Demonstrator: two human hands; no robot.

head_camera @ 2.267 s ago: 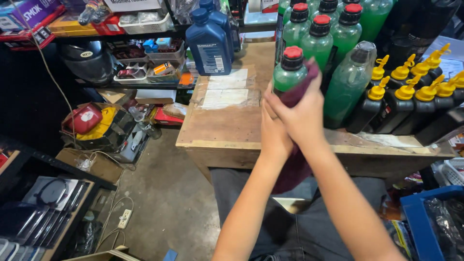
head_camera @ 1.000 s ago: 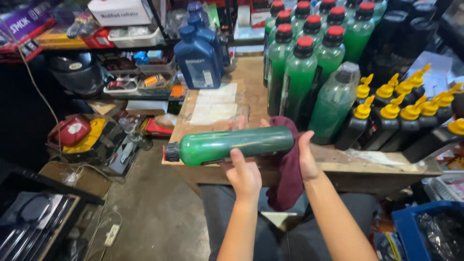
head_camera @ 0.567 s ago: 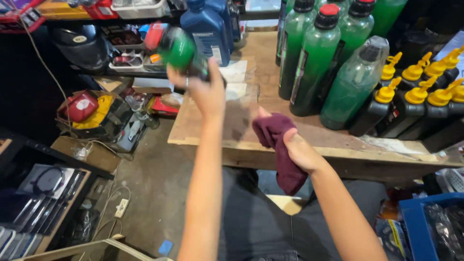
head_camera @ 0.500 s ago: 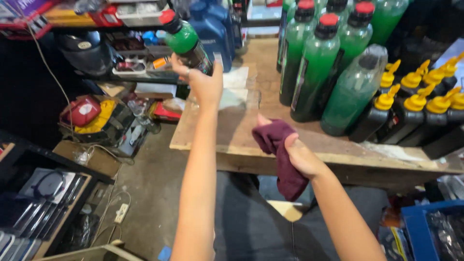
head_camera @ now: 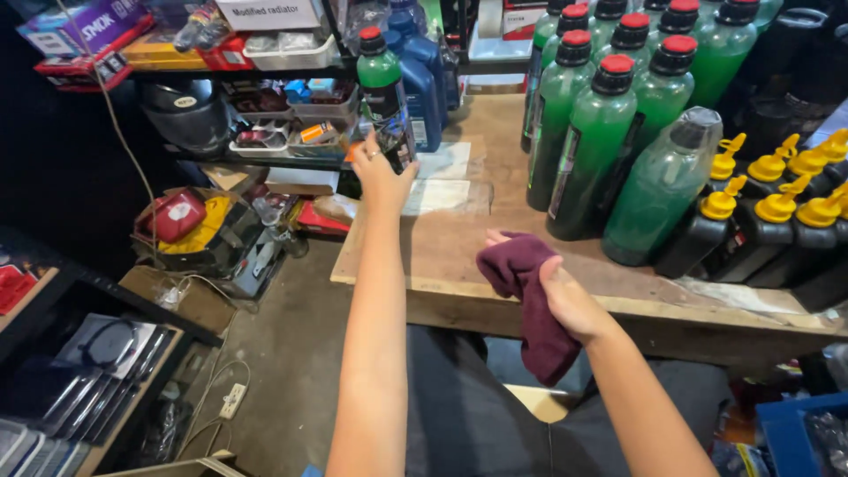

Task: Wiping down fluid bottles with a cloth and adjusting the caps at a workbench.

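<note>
My left hand point(head_camera: 382, 177) is stretched out over the left end of the wooden table point(head_camera: 459, 256), gripping a green bottle with a red cap point(head_camera: 383, 102) that stands nearly upright above the table's far left corner. A maroon cloth point(head_camera: 530, 296) is bunched in my right hand point(head_camera: 570, 300), which rests on the table near its front edge; part of the cloth hangs down over that edge. Several more green bottles with red caps point(head_camera: 609, 141) stand in rows at the back right of the table.
Black bottles with yellow spouts point(head_camera: 768, 221) line the table's right side. Blue jugs point(head_camera: 424, 75) stand at the back left. Shelves with boxes and small parts point(head_camera: 265, 97) are to the left, and tools and a red case point(head_camera: 181, 221) lie on the floor.
My left hand lifted the green bottle away from the cloth, swung it left and turned it upright over the table's far left corner. My right hand stayed with the cloth near the table's front.
</note>
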